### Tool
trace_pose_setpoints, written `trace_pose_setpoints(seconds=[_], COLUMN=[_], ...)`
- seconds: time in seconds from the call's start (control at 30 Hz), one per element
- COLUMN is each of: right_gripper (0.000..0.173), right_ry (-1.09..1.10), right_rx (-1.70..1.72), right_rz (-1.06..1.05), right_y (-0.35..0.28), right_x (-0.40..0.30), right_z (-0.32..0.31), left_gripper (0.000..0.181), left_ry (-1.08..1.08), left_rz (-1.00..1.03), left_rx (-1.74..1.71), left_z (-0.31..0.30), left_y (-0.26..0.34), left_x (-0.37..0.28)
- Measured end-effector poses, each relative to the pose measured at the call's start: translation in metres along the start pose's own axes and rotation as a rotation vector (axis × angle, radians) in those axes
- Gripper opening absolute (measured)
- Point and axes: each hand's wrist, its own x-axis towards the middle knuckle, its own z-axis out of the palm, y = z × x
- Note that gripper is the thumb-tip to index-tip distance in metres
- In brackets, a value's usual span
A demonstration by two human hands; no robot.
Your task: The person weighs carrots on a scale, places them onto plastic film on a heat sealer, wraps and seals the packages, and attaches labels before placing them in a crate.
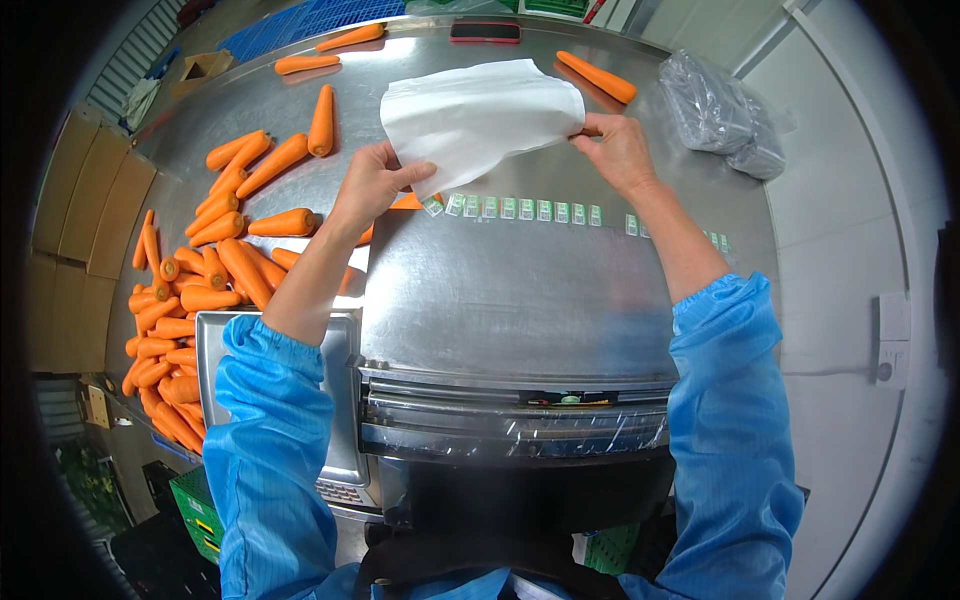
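Observation:
A crumpled white sheet, paper or thin film (pixel 480 112), hangs between my two hands over the far middle of a steel table. My left hand (pixel 386 180) pinches its lower left corner between thumb and fingers. At its right edge my right hand (pixel 615 150) grips it the same way. Below the sheet, a row of small green and white labels (pixel 526 209) runs along the far edge of a raised steel plate (pixel 517 300). Part of a carrot (pixel 406 202) shows beside my left hand, partly hidden by it. My right forearm covers part of the label row.
Many carrots (pixel 240 270) are heaped on the left, beside a scale with a metal tray (pixel 341 390). A lone carrot (pixel 598 77) and a red-edged phone (pixel 485 31) lie at the far side. Clear plastic packs (pixel 705 105) rest at the far right. Cardboard boxes (pixel 82 202) stand beyond the left edge.

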Motion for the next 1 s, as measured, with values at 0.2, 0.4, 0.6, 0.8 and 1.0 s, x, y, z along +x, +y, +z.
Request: trace_pose_setpoints(seconds=[0.2,0.4,0.6,0.8,1.0], right_gripper=[0.021,0.025,0.067,0.068,0.057], right_ry=[0.013,0.077,0.136,-0.129,-0.218], right_rx=[-0.01,-0.021,0.325,0.234,0.128], right_rz=[-0.008,-0.089,-0.272,-0.504,-0.942], right_y=[-0.004,-0.011,-0.095,-0.173,-0.237], right_x=[0.001,0.0,-0.039,-0.143,-0.171], right_z=[-0.001,-0.006,-0.036,-0.055,-0.082], left_gripper=[0.027,0.024,0.053,0.112,0.106], left_ry=[0.029,0.121,0.171,0.506,0.181], left_rz=[0.022,0.166,0.312,0.636,0.74], left_rx=[0.015,0.019,-0.37,-0.044,0.539], left_z=[-0.002,-0.01,-0.062,-0.104,-0.106], left_y=[-0.006,0.009,0.055,0.054,0.094], left_x=[0.006,0.002,-0.083,-0.197,-0.28])
